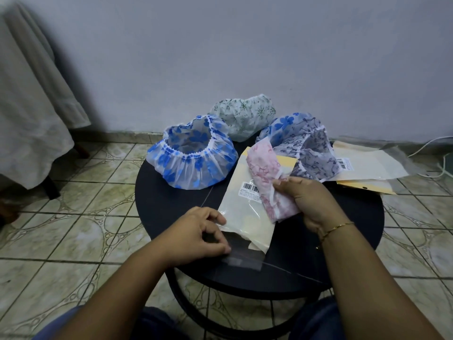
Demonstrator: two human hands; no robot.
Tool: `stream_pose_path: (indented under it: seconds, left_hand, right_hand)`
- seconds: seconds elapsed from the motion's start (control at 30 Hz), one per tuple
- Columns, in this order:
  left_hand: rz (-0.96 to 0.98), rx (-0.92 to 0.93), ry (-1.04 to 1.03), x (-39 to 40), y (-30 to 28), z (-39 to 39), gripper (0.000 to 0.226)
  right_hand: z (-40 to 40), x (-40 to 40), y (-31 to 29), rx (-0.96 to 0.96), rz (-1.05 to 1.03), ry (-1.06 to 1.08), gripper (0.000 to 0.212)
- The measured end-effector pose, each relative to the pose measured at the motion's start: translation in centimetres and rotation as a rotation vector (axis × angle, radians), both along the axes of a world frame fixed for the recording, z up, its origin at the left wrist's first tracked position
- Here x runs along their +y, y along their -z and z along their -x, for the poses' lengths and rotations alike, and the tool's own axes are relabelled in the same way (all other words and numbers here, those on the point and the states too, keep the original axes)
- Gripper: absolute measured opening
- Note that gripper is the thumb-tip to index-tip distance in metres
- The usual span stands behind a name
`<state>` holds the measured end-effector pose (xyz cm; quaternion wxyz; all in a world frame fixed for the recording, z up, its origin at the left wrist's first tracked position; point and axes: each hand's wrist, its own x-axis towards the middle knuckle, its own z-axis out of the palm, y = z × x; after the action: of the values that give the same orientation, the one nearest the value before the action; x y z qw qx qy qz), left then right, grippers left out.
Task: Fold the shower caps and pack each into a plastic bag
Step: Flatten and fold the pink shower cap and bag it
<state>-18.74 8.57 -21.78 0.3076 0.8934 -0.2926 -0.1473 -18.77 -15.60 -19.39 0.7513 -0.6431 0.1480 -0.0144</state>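
Both forearms came in from the bottom edge, over dark blue trousers and the round black surface [157,192]. So the left hand [199,232] was down low, fingers curled and pinching the clear open end of a plastic bag [246,212] that lay flat on the surface, barcode sticker up and a pale yellow card inside. Right hand [309,198], with a thin gold bracelet [336,227] on the wrist, had its fingers wrapped round a folded pink-patterned shower cap [267,177], holding it over the right edge of that bag and not inside it.

Further back on the surface sat three unfolded caps: a blue-flower shower cap [193,158] on the left with its elastic opening facing up, a green-print shower cap [244,114] behind it near the wall, and a dark-print shower cap [310,148] on the right, which seemed to have another blue-flowered bit bunched against it, though I couldn't tell if that was a separate cap. More spare bags [367,165] with yellow cards were stacked at the surface's right edge, partly hanging past it. Greenish tiled floor [73,229] all round, a white cloth [31,114] hanging at the left.
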Motion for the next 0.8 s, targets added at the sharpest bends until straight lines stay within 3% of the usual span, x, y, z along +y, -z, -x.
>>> stream_pose_path:
  seconds: [0.2,0.37,0.5,0.8]
  left_hand:
    - [-0.035,-0.125,0.044,0.0,0.6,0.0,0.032]
    - [-0.237,-0.198,0.093,-0.9,0.6,0.8,0.049]
    - [-0.268,-0.320,0.031,-2.3,1.2,2.0,0.076]
    - [-0.317,-0.329,0.038,-4.0,1.6,2.8,0.078]
  right_hand:
    - [0.4,0.9,0.2,0.005,0.133,-0.054,0.007]
    - [1.5,1.3,0.3,0.014,0.272,-0.031,0.005]
    - [2.3,0.7,-0.1,-0.004,0.384,0.037,0.004]
    - [6.7,0.1,-2.2,-0.063,0.175,0.000,0.015]
